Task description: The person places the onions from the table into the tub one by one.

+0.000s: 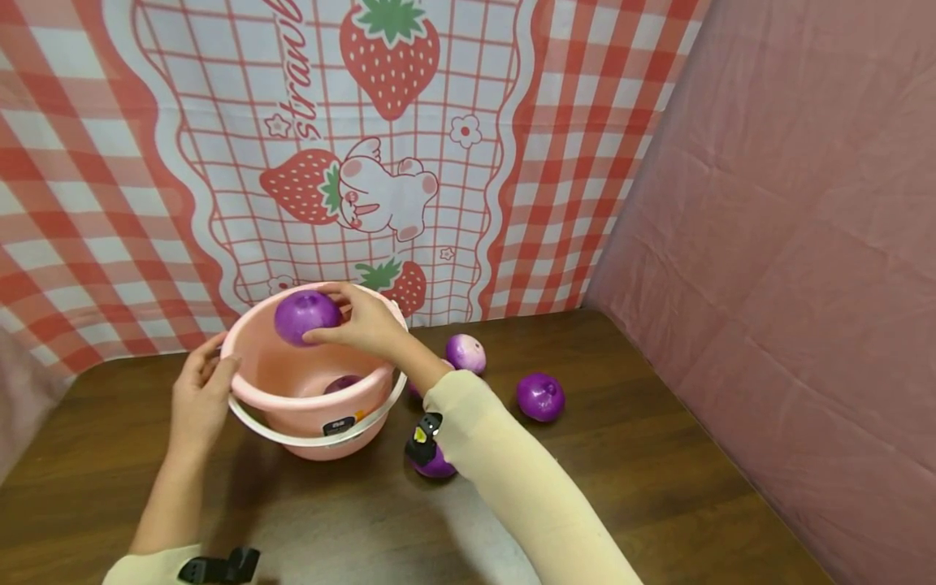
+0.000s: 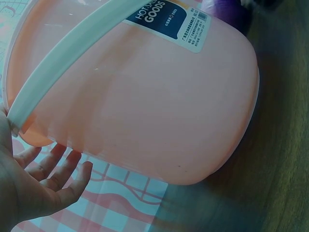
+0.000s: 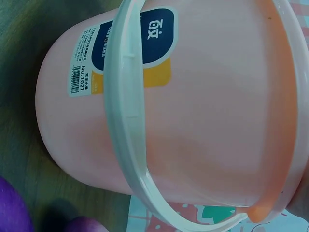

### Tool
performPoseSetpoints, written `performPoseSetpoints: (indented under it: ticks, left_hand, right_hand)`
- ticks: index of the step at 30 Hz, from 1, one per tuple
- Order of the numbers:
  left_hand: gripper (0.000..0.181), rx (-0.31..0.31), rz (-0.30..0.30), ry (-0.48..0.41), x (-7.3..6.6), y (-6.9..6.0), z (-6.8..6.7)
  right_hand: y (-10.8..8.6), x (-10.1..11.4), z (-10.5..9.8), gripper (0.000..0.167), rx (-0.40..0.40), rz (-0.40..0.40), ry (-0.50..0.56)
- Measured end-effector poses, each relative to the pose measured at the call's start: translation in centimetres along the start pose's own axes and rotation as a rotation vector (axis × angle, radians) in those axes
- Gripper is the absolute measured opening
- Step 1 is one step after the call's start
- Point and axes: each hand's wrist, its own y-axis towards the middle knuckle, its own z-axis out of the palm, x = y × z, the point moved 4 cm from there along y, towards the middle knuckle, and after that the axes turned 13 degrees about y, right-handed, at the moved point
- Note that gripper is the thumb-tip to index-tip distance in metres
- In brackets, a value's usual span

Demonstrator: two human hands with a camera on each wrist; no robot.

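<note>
A pink bucket [image 1: 314,414] with a white handle [image 2: 72,48] stands on the table at the left of the head view. My left hand [image 1: 201,398] grips its left rim, thumb over the edge and fingers outside. Over the bucket's mouth, my right hand [image 1: 366,325] holds a purple round object [image 1: 301,317] between thumb and fingers. Inside the bucket lies another dark purple one [image 1: 342,383]. In the right wrist view the bucket's side [image 3: 207,96] fills most of the picture, and only a bit of my right hand [image 3: 299,200] shows.
Right of the bucket on the brown table [image 1: 621,455] are a purple-and-white round object [image 1: 465,353], a purple one [image 1: 540,397], and another [image 1: 435,465] partly behind my right sleeve. A checked strawberry cloth [image 1: 570,162] hangs behind; a pink cloth [image 1: 790,244] hangs at the right.
</note>
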Motion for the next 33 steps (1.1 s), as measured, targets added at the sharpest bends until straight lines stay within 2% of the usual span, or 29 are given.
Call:
performPoseSetpoints:
  ticks: [6,16,27,33]
  left_hand:
    - [0.029,0.002,0.016,-0.003,-0.04,-0.08,0.0]
    - [0.033,-0.001,0.013,-0.001,-0.19,-0.26,-0.03]
    - [0.028,-0.004,0.006,-0.036,-0.09,-0.24,-0.01]
    - [0.032,-0.018,-0.006,-0.025,-0.14,-0.3,-0.01]
  right_hand:
    - [-0.04,-0.11,0.02,0.064,0.0,-0.041,-0.073]
    - [0.14,-0.09,0.07,0.065,0.032,-0.115,-0.092]
    - [0.1,-0.28,0.22,0.067,0.054,-0.08,-0.063]
    - [0.14,-0.16,0.18,0.06,0.063,-0.102,-0.077]
